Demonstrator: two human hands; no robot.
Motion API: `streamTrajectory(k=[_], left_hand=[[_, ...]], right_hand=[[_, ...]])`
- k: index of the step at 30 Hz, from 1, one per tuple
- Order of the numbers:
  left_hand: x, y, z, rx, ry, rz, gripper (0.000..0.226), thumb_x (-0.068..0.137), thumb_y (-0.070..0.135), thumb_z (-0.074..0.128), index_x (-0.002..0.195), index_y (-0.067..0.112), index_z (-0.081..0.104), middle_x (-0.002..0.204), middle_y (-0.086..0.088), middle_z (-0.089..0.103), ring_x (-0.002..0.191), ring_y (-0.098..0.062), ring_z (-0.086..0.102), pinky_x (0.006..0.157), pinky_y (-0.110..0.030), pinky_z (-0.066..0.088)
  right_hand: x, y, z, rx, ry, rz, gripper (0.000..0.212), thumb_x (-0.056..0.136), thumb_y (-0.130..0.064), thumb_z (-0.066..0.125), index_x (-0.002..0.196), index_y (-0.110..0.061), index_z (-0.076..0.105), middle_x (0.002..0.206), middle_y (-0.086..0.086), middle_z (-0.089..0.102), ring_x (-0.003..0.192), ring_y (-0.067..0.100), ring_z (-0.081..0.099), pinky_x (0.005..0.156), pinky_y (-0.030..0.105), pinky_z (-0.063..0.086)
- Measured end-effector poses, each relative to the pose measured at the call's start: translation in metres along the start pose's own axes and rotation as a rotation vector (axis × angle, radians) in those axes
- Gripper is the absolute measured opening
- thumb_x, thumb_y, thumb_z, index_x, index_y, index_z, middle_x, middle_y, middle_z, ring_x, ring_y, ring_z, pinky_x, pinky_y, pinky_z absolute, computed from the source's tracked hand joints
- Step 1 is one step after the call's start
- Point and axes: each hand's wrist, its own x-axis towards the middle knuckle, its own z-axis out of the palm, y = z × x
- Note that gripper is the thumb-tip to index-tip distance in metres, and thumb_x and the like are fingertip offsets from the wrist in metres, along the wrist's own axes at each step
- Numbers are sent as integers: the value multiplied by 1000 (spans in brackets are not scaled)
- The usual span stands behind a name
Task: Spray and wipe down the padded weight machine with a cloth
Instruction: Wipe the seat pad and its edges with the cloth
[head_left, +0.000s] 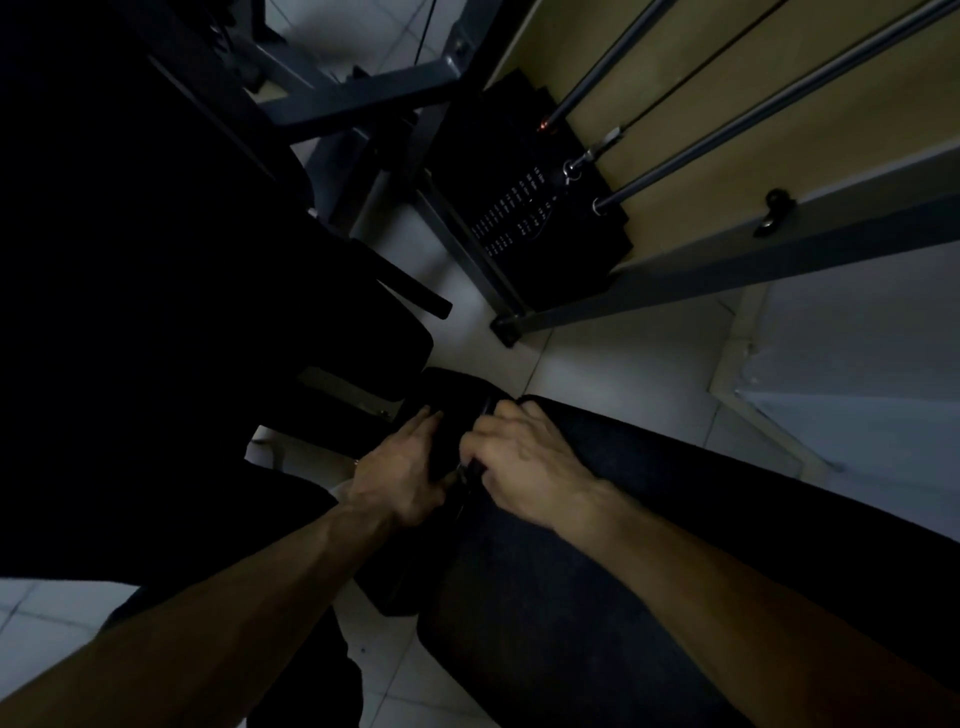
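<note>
Both hands meet low in the middle: the left hand lies on a small pad, and the right hand is just beside it, at the end of the long pad running off right. Beyond them, on the floor, the weight stack stands against the wall, with a frame beam to its right.

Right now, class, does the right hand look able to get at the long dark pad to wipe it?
Probably yes. The right hand sits at the end of the long dark pad, with only its own forearm over it. Its fingers curl on a dark thing, too dim to identify.
</note>
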Motion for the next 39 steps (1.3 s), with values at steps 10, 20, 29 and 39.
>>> streamTrajectory(k=[10, 20, 29, 39], left_hand=[[-6, 1, 10, 25, -38, -29, 88, 90, 66, 51, 161, 23, 21, 170, -1, 18, 153, -23, 26, 120, -42, 34], [-53, -26, 16, 65, -265, -89, 106, 83, 36, 70, 164, 23, 2, 171, -3, -1, 157, -21, 9, 125, -39, 22], [-58, -44, 37, 51, -195, -56, 106, 80, 50, 64, 164, 21, 6, 171, -3, 6, 155, -27, 20, 123, -37, 27], [-82, -62, 56, 25, -146, -40, 111, 81, 53, 74, 163, 28, 3, 171, 2, 2, 156, -26, 15, 123, -38, 27]], right_hand=[[4, -12, 10, -51, 72, 75, 22, 74, -10, 77, 92, -21, 72, 88, -1, 66, 93, 25, 54, 80, 35, 30], [23, 20, -14, -140, 120, 188, 28, 84, -8, 66, 105, -26, 72, 105, -2, 69, 109, 25, 52, 92, 36, 29], [-11, -23, 32, -83, 16, -144, 28, 70, -10, 81, 93, -24, 73, 91, -2, 67, 91, 26, 56, 79, 39, 39], [-15, -22, 32, -100, 109, 13, 31, 73, -4, 75, 97, -24, 74, 101, -1, 69, 98, 28, 56, 82, 37, 34]])
